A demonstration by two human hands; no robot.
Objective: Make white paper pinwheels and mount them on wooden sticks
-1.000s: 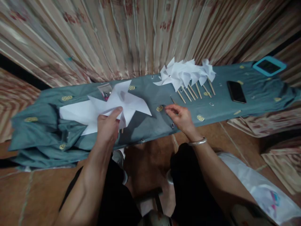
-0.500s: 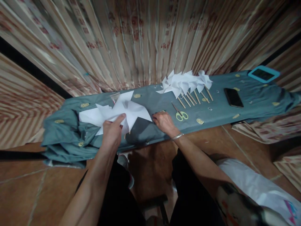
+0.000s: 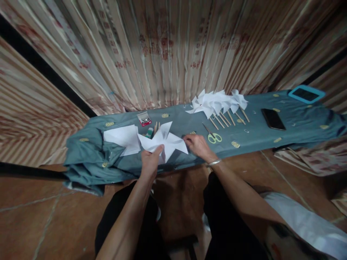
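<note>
My left hand pinches a white paper pinwheel near its middle, with the thumb on top. The blades of the pinwheel fan out over the near part of the cloth. Just right of its right-hand tip, my right hand is closed, thumb against fingers. Whatever those fingers hold, if anything, is too small to make out. Behind the pinwheel a green-capped glue stick and a few wooden sticks partly show. White paper sheets lie to the left.
A small open red-and-white box of shiny bits stands at the back. Several pinwheels on sticks lie in a row on the blue-green cloth. Scissors, a phone and a blue-framed device are to the right.
The pinwheel in my left hand has moved away from the paper sheets, uncovering the box, glue stick and wooden sticks. My right hand stays closed near the blade tip. The view has shifted slightly.
</note>
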